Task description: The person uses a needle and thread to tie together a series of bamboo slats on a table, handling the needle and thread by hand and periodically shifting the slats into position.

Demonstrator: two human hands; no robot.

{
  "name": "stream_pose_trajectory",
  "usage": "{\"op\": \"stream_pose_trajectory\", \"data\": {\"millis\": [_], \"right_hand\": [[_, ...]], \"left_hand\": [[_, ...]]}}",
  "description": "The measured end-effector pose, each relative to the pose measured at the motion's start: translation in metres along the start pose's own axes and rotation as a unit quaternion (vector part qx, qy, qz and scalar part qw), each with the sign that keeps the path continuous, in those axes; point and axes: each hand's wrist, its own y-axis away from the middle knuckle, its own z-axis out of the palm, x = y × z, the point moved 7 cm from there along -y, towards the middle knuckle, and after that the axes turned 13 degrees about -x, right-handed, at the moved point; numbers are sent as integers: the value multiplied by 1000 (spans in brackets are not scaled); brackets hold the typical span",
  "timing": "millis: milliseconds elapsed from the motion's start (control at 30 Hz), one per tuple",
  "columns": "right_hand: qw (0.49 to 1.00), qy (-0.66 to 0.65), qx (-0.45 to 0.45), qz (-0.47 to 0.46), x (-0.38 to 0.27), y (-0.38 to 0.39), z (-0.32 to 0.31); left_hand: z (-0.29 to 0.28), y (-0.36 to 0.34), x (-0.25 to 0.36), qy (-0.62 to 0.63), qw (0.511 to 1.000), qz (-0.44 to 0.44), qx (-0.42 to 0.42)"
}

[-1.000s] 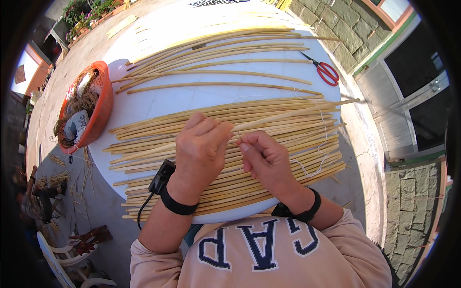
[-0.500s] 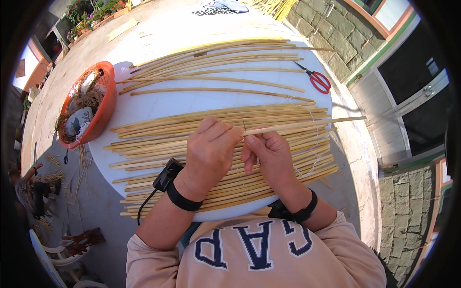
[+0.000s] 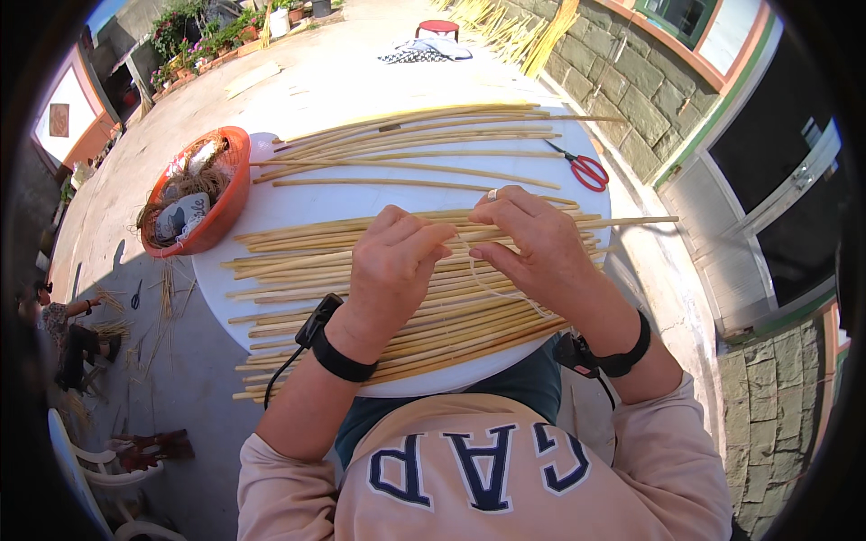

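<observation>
Several straw-coloured stalks [image 3: 433, 335] lie side by side across the white round table [image 3: 216, 298], with white string worked across them. Over their far part, my left hand [image 3: 397, 266] is closed, thumb and forefinger pinched on the white string [image 3: 492, 287]. The string hangs in a loop from those fingertips toward the stalks below my right hand [image 3: 541, 242]. That hand is raised next to the left one, its fingers curled and its thumb beside the string. What its fingers hold, if anything, is hidden. One longer stalk [image 3: 636, 220] sticks out to the right beyond the others.
Loose stalks [image 3: 406, 144] lie on the table's far part, beside red-handled scissors [image 3: 586, 171]. An orange basket [image 3: 230, 212] with string and fibres stands at the left edge. A person [image 3: 68, 334] sits far left. A red stool [image 3: 438, 29] stands beyond.
My right hand has moved up and right, away from the stalk it was pinching, and now sits over the stalks' far edge. My left hand stays near its place. The view has shifted slightly.
</observation>
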Motion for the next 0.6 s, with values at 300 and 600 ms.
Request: {"op": "stream_pose_trajectory", "data": {"millis": [300, 600], "right_hand": [[997, -48, 35, -56, 3, -10, 15], [997, -56, 35, -37, 28, -24, 27]], "left_hand": [[-7, -5, 0, -30, 999, 6, 19], [6, -26, -21, 6, 999, -40, -36]]}}
